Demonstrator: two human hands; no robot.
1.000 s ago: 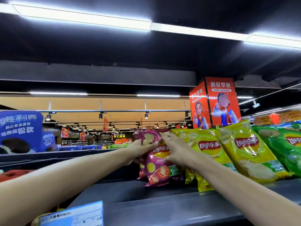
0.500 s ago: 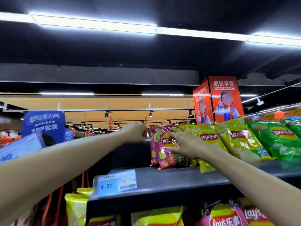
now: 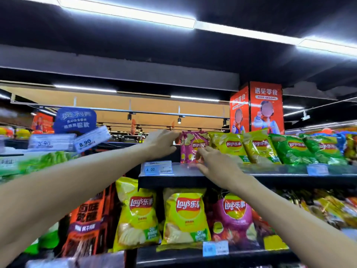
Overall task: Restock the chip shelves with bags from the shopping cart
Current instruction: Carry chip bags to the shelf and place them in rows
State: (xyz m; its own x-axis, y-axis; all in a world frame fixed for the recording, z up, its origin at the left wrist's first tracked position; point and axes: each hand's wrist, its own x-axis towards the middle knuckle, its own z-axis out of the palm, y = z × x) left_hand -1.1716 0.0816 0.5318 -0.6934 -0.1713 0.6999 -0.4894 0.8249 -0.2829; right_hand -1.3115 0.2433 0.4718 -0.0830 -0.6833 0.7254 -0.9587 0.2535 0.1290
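Two pink Lay's bags [image 3: 190,147] stand upright, one behind the other, at the left end of the row on the top shelf [image 3: 193,179]. My left hand [image 3: 161,144] reaches in from the left, its fairly straight fingertips touching the bags' upper left corner. My right hand [image 3: 214,163] rests with spread fingers on the front bag's lower front, just above the shelf board. Neither hand grips a bag. The shopping cart is out of view.
Yellow Lay's bags [image 3: 233,147] and green ones [image 3: 293,149] fill the top shelf to the right. A 4.00 price tag [image 3: 157,168] hangs on its edge. The lower shelf [image 3: 173,256] holds yellow bags [image 3: 185,215] and a purple one [image 3: 233,215]. Orange-black packs [image 3: 87,219] stand at left.
The view has pulled back and down, so the lower shelf now shows. My left hand slid from the front bag's face to the upper left corner. My right hand dropped to the bag's lower front.
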